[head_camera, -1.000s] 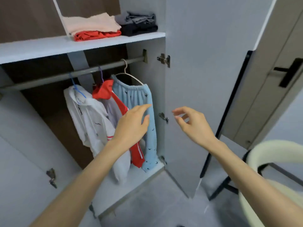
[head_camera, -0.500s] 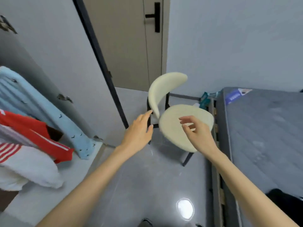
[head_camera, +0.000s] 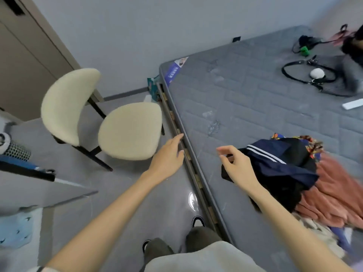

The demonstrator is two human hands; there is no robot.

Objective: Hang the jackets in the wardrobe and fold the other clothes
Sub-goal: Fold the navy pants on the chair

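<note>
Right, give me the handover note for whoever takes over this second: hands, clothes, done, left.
Left hand: open, empty, above the glossy grey floor beside the grey quilted mattress.
Right hand: open, empty, fingers loosely curled, beside the navy-blue jacket with white stripes.
The jacket lies crumpled on the mattress over a salmon-pink fleecy garment; other clothes beneath, unclear.
Done: a light-blue printed garment shows by the grey wardrobe door, far left.
Left: neither is hung or folded; the jacket looks the likely next pick.
</note>
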